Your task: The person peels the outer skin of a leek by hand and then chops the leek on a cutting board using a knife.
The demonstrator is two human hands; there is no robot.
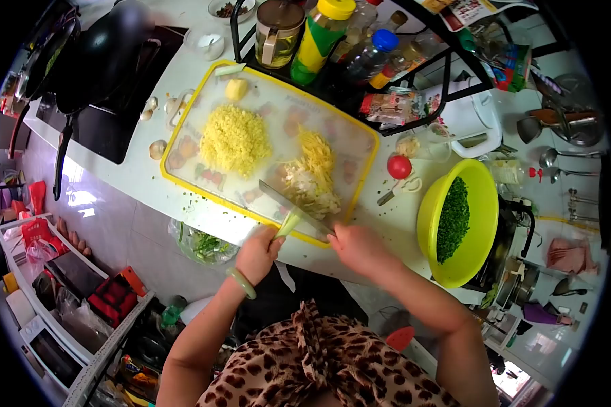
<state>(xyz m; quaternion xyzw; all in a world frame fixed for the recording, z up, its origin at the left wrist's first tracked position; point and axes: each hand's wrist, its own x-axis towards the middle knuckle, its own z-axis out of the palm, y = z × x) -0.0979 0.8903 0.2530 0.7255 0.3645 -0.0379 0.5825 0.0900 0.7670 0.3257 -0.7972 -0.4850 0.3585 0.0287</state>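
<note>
My left hand [256,256], with a pale bangle at the wrist, pinches a pale green scallion stalk [289,222] at the board's near edge. My right hand [360,247] grips a knife [278,197], whose blade crosses the board beside the stalk. The yellow-rimmed cutting board [237,191] carries a mound of minced yellow food [234,139]. Right of it lie yellow shreds [316,150], with chopped whitish pieces [310,188] against them near the blade. A yellow chunk [236,89] and a short pale stalk [229,69] are at the far left corner.
A lime-green bowl [480,224] of chopped greens [455,217] stands right. Scissors [400,190] and a red round item [398,167] lie between. Bottles [322,41] line the back. A wok [105,61] sits on the left cooktop. A bag of greens [207,245] is below the counter edge.
</note>
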